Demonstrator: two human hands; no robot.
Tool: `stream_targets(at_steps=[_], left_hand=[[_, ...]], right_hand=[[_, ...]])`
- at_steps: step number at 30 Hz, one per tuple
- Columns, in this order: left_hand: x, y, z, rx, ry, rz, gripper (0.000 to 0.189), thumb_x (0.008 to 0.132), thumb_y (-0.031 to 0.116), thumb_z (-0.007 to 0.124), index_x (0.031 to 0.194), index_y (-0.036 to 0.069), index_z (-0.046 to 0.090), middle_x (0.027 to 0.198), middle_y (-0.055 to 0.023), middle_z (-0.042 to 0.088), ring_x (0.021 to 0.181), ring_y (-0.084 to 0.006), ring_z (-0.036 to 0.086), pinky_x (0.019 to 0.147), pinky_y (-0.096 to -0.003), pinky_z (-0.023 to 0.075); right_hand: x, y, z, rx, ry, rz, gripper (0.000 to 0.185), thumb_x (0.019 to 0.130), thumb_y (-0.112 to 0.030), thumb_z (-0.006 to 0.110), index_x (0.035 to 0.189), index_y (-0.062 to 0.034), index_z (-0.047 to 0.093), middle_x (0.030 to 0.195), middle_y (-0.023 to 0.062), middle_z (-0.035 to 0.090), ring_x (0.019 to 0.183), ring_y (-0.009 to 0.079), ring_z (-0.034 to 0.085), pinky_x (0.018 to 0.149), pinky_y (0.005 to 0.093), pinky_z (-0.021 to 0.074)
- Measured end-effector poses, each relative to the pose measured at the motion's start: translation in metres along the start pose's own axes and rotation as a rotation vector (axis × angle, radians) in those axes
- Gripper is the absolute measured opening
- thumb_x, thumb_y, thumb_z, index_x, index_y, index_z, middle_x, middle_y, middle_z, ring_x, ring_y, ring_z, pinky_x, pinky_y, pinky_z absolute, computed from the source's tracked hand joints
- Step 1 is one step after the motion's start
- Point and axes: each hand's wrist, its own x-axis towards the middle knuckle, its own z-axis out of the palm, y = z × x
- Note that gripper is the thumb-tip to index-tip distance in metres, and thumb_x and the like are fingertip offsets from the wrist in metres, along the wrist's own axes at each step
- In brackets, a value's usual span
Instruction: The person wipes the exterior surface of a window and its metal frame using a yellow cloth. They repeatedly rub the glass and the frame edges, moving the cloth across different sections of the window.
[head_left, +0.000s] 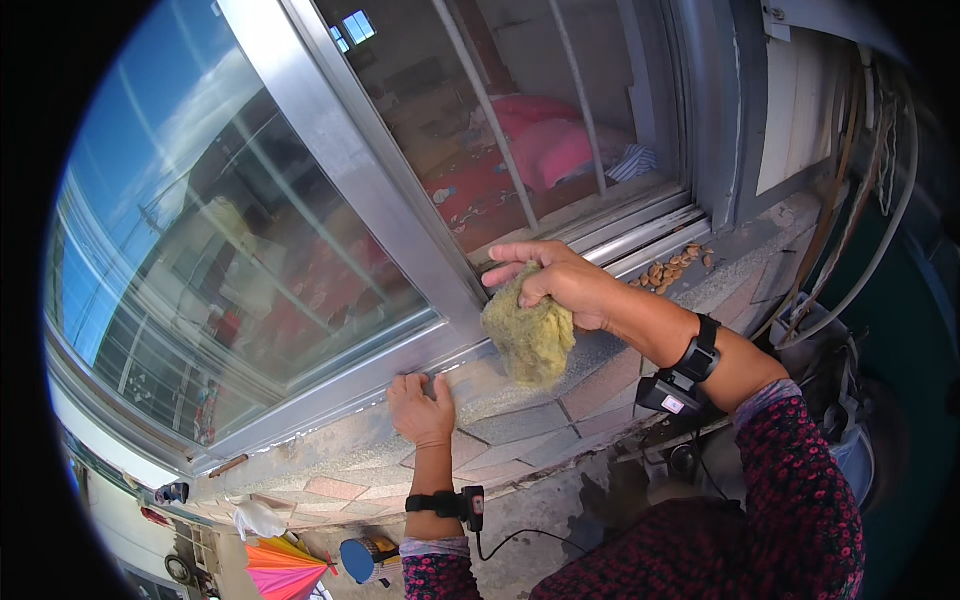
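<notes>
A dirty yellow-green cloth (529, 330) hangs from my right hand (562, 281), gripped near its top, beside the lower corner of a sliding window's metal frame (375, 180). Two fingers of that hand point out toward the window opening. My left hand (422, 409) rests on the outer sill at the foot of the frame, its fingers bent against the edge; nothing shows in it. Sky and buildings are reflected in the glass pane (262, 285) at left. Both forearms wear black straps with small devices.
Brown nuts or pits (667, 270) lie on the sill right of my right hand. Metal bars (487, 112) stand behind the opening, with pink bedding (551, 146) inside. Cables and a hose (900, 202) hang at right. A colourful umbrella (285, 566) and a blue-topped stool (364, 560) stand below left.
</notes>
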Motion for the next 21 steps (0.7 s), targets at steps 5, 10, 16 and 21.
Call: stream_targets(at_steps=[5,10,16,21], left_hand=[[-0.001,0.000,0.001,0.013,0.022,0.016,0.023,0.078,0.031,0.069,0.078,0.010,0.058,0.089,-0.0072,0.057,0.085,-0.0323,0.054,0.068,-0.0425,0.0465],[-0.001,0.003,0.000,0.009,0.011,-0.004,0.023,0.078,0.030,0.069,0.078,0.010,0.058,0.088,-0.0070,0.057,0.085,-0.0322,0.054,0.069,-0.0429,0.0465],[-0.002,-0.001,0.001,-0.003,0.010,0.004,0.022,0.079,0.029,0.069,0.080,0.010,0.058,0.087,-0.0075,0.057,0.085,-0.0325,0.054,0.069,-0.0431,0.0465],[-0.001,-0.002,0.002,-0.011,0.016,0.004,0.023,0.080,0.031,0.068,0.081,0.009,0.059,0.088,-0.0078,0.057,0.087,-0.0329,0.054,0.070,-0.0434,0.0466]], right_hand=[[-0.052,-0.038,-0.078,0.330,0.318,-0.133,0.031,0.085,-0.001,0.045,0.113,0.0068,0.057,0.107,0.0187,0.063,0.099,0.0311,0.065,0.092,0.0430,0.0546],[-0.048,-0.082,-0.100,0.297,0.477,-0.668,0.028,0.091,-0.005,0.049,0.116,0.0066,0.054,0.110,0.0184,0.063,0.100,0.0268,0.065,0.089,0.0411,0.0553],[0.036,-0.001,-0.037,-0.860,0.224,-1.000,0.036,0.069,0.004,0.071,0.103,-0.0015,0.063,0.102,0.0115,0.064,0.096,0.0280,0.063,0.087,0.0360,0.0501],[0.070,0.070,-0.029,-1.352,-0.130,-0.550,0.030,0.071,-0.003,0.071,0.100,-0.0014,0.064,0.103,0.0130,0.061,0.100,0.0291,0.062,0.087,0.0370,0.0493]])
